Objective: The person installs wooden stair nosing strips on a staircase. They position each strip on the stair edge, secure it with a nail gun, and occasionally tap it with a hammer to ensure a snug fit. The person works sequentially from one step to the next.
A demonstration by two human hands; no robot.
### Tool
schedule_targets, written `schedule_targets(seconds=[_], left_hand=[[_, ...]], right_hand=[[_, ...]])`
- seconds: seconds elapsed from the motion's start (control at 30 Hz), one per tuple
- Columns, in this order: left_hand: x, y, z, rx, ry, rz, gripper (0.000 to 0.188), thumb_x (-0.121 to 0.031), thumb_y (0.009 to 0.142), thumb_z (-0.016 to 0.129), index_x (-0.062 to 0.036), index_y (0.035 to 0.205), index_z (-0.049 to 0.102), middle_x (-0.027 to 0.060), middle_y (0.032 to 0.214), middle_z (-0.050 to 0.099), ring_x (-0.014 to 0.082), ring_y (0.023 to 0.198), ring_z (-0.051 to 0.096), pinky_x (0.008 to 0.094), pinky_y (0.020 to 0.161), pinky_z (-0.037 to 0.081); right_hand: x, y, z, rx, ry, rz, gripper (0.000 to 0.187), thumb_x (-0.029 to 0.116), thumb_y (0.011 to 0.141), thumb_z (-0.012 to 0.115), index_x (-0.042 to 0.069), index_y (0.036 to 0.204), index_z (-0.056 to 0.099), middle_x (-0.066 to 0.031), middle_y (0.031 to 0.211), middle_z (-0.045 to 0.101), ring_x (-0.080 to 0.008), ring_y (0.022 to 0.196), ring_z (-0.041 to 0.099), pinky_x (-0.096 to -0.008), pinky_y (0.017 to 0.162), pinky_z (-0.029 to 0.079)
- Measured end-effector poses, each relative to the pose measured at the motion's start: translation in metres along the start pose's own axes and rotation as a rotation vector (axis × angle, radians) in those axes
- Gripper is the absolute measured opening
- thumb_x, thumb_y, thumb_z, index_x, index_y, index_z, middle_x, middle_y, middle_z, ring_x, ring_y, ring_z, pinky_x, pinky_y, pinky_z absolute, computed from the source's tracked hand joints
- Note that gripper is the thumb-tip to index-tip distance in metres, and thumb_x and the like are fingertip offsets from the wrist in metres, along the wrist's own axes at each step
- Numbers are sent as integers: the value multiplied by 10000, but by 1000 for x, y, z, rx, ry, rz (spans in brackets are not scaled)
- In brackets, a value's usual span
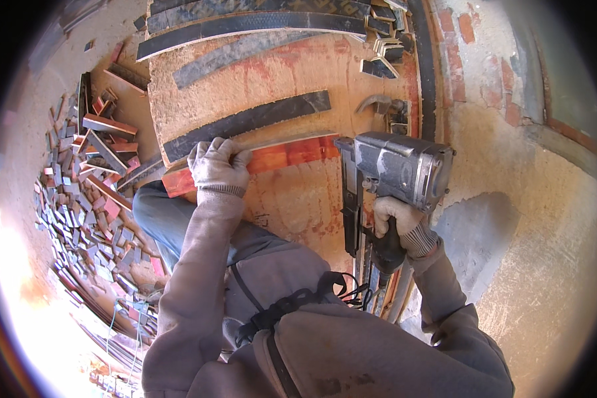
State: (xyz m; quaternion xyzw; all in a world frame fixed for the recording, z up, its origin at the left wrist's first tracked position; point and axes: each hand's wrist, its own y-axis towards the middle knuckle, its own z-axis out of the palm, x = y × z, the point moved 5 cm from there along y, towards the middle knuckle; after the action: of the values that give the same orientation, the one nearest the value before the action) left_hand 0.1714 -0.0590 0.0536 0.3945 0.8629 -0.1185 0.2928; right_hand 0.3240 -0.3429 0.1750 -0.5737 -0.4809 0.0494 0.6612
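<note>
My left hand (220,167), in a pale work glove, is closed over the left part of a red-stained wooden strip (292,153), its fingers curled over the far edge. The strip lies across a wooden bench (259,83). My right hand (399,220), also gloved, grips the handle of a black nail gun (404,166). The gun's nose is at the strip's right end; whether they touch I cannot tell. Just beyond the strip lies a curved black-faced plywood strip (259,119). A claw hammer (376,103) rests near the bench's right side.
More black-faced strips (252,26) are stacked at the bench's far end. Small angled offcuts (381,63) sit at its far right. Many wood scraps (103,219) cover the floor on the left. A worn wall (477,86) with exposed bricks stands to the right.
</note>
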Motion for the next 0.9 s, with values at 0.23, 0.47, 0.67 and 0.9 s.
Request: schedule_targets(seconds=[0.23,0.47,0.67,0.9], left_hand=[[3,1,2,31,-14,-31,104,-223,742,794,-163,771,714,14,797,638,279,860,595,449,983,399],[2,2,-1,17,9,13,111,-234,756,787,-170,763,696,7,794,638,268,842,586,421,903,434],[6,1,3,42,18,-20,114,-266,760,776,-171,789,720,19,805,627,293,865,594,456,981,411],[7,1,2,38,2,-27,108,-271,769,768,-180,788,715,13,811,615,293,880,590,462,988,408]], right_hand=[[9,-8,11,-51,45,3,265,41,843,538,-44,1053,675,-64,557,542,-168,466,519,-278,497,453],[3,-5,39,22,-72,116,251,114,895,577,27,662,608,-60,560,546,-164,505,546,-303,533,465],[3,0,49,46,23,108,238,111,904,575,-36,1077,647,-58,567,547,-161,504,544,-302,528,465],[9,-4,62,107,-120,36,210,98,897,551,17,714,617,-59,559,554,-157,512,546,-287,541,459]])
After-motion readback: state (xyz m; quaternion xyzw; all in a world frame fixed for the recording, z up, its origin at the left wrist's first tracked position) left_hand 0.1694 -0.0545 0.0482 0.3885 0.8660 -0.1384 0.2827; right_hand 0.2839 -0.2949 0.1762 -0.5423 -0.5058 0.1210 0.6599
